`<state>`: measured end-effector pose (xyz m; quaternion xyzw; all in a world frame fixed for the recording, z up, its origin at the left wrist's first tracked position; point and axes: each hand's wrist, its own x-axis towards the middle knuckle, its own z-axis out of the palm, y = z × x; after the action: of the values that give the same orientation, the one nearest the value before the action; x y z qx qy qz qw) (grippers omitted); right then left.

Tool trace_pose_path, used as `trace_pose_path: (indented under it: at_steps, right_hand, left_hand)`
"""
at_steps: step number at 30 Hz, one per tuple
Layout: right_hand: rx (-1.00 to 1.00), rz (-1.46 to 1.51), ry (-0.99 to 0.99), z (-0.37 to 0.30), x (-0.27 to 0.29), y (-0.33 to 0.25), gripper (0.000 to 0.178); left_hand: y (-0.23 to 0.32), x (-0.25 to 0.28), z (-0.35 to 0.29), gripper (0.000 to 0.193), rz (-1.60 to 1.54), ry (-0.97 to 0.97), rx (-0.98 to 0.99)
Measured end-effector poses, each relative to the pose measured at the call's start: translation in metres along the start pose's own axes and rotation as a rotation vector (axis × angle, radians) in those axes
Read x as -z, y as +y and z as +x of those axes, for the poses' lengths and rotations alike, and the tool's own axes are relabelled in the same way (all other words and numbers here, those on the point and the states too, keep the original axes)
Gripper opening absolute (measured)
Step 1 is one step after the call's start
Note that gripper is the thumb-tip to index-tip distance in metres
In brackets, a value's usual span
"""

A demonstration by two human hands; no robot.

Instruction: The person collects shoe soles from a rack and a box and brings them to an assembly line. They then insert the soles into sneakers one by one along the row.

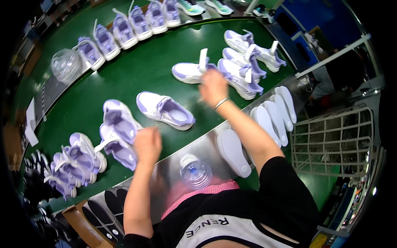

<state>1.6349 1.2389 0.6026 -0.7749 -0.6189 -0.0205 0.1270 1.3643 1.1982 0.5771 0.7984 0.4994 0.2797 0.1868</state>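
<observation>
My right hand (214, 87), slightly blurred, is closed at the heel of a white and lilac sneaker (188, 73) whose tongue stands up. My left hand (148, 144) is curled beside the heels of two similar sneakers, an upper one (120, 115) and a lower one (118, 146). What its fingers hold, if anything, is hidden. Between my hands a single sneaker (164, 109) lies with its opening towards me. To the right of my right hand several more sneakers (242, 76) are grouped, tongues pulled up.
Pale insoles (232, 153) lie along the metal edge at right, by a wire basket (331, 142). A clear plastic container (195, 171) stands near my body. Sneakers (124, 31) line the far ledge beside a clear plastic bag (66, 65). More sneakers (76, 165) crowd the left; dark insoles (99, 219) fill a box.
</observation>
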Motion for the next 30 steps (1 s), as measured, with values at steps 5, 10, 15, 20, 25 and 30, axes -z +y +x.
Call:
trace_pose_path:
  at_steps: [5,10,15,20,25,30]
  right_hand:
    - [-0.236,-0.154,-0.202,0.008,-0.032,0.092,0.023]
    - [0.049,0.047,-0.265,-0.050,-0.013,0.038,0.019]
    - [0.096,0.179,-0.176,-0.130,0.025,0.032,0.047]
    - [-0.201,0.019,-0.411,-0.229,0.046,0.039,0.046]
    - [-0.282,-0.041,-0.252,-0.248,0.034,0.043,0.049]
    - [-0.342,-0.015,-0.430,-0.237,0.056,0.047,0.045]
  left_hand:
    - [0.007,-0.073,0.001,0.059,-0.325,0.017,0.272]
    - [0.012,-0.077,0.048,0.055,-0.235,0.258,0.196]
    - [0.002,-0.064,0.079,0.027,-0.409,0.130,0.240]
    - [-0.001,-0.071,0.084,0.026,-0.623,0.091,0.356]
    - [0.002,-0.065,0.090,0.020,-0.990,-0.059,0.756]
    - [-0.002,-0.064,0.084,0.019,-1.000,-0.112,0.762]
